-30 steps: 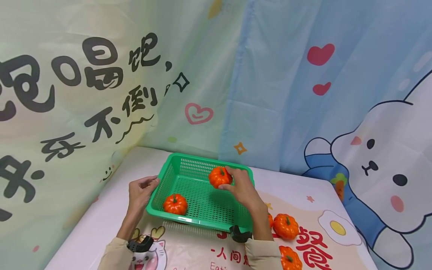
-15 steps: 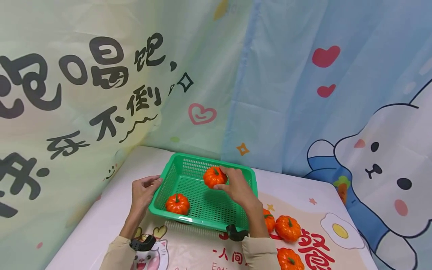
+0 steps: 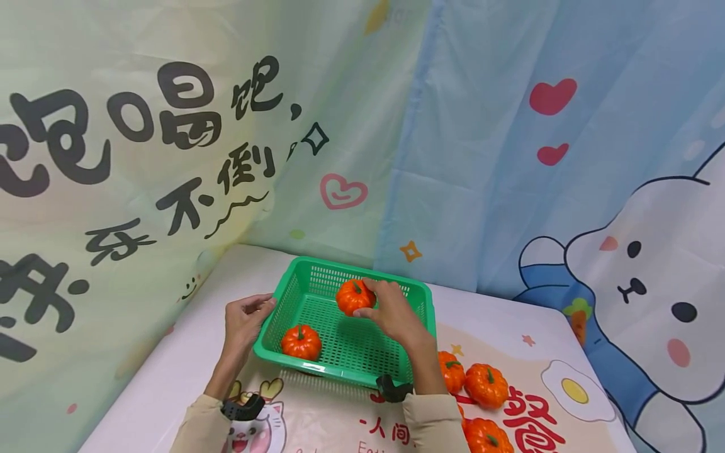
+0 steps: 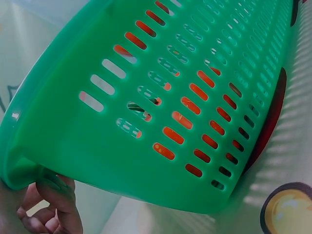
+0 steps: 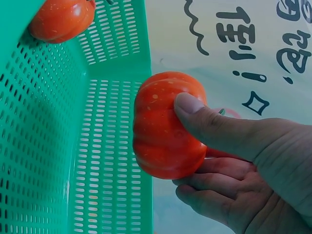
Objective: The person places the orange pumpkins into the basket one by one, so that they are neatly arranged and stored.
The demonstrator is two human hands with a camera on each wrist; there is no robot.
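A green perforated plastic basket (image 3: 340, 374) stands on the table. My left hand (image 3: 243, 324) grips its left rim; in the left wrist view the fingers (image 4: 61, 200) curl under that rim. Over the basket's inside, toward the back, my right hand (image 3: 396, 314) holds a small orange pumpkin (image 3: 355, 297) with a green stem. The right wrist view shows the thumb across this pumpkin (image 5: 168, 126) and the other fingers behind it. Another small pumpkin (image 3: 301, 343) sits in the basket's front left corner, partly visible through the holes in the left wrist view.
To the right of the basket, several more orange pumpkins (image 3: 486, 385) lie on the printed tablecloth (image 3: 529, 371), some partly hidden by the right forearm. Printed fabric walls (image 3: 334, 126) rise close behind the table and along its left side.
My right hand has moved left over the basket with the pumpkin still held, uncovering more of the pumpkins on the right. The left hand keeps its hold on the rim. The head view has shifted slightly.
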